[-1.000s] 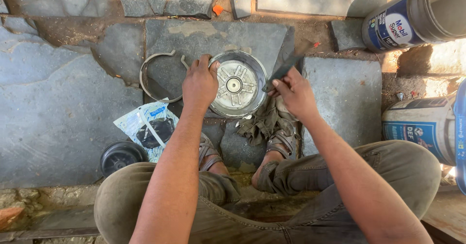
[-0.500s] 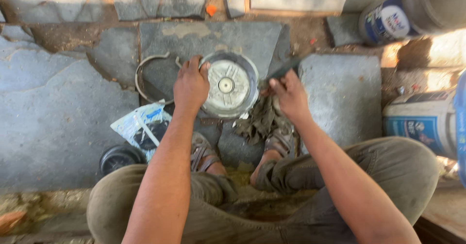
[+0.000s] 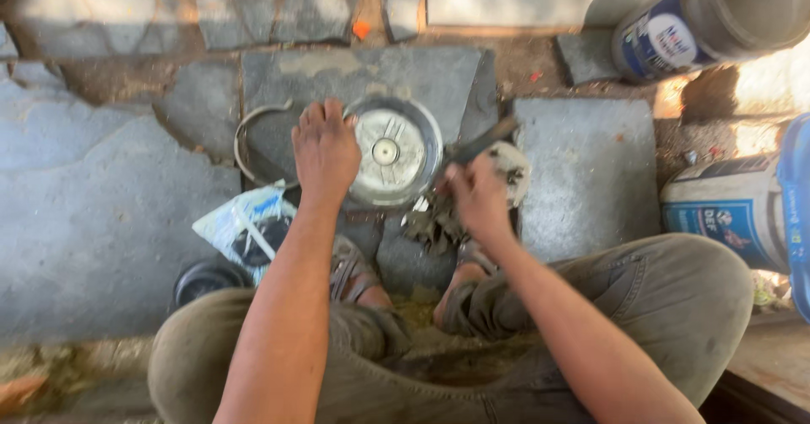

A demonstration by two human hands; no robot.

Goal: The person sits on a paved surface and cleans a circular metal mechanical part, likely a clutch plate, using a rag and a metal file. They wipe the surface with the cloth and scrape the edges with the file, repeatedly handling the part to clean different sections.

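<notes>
Fingers [image 3: 325, 120] of left hand [image 3: 326, 150] press the round metal cover's [image 3: 396, 150] left rim; right hand [image 3: 477, 192] grips a tool [image 3: 481, 145].

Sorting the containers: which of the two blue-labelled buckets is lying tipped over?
The upper bucket, top right, lies tipped with its open mouth showing. The lower bucket, at the right edge, shows only its side.

The floor [image 3: 101, 221] was paved with uneven grey stone slabs, dirt showing in the joints. A round metal dish [image 3: 395, 150] lay on a slab at the centre, with a thin metal ring [image 3: 245, 133] just left of it. A crumpled plastic bag [image 3: 240, 226] and a small black lid [image 3: 202, 280] lay nearer, on the left. A dirty rag [image 3: 430, 226] sat near the dish (partly hidden). Buckets [image 3: 717, 15] stood at the far right, and another [image 3: 730, 209] at the right edge.
</notes>
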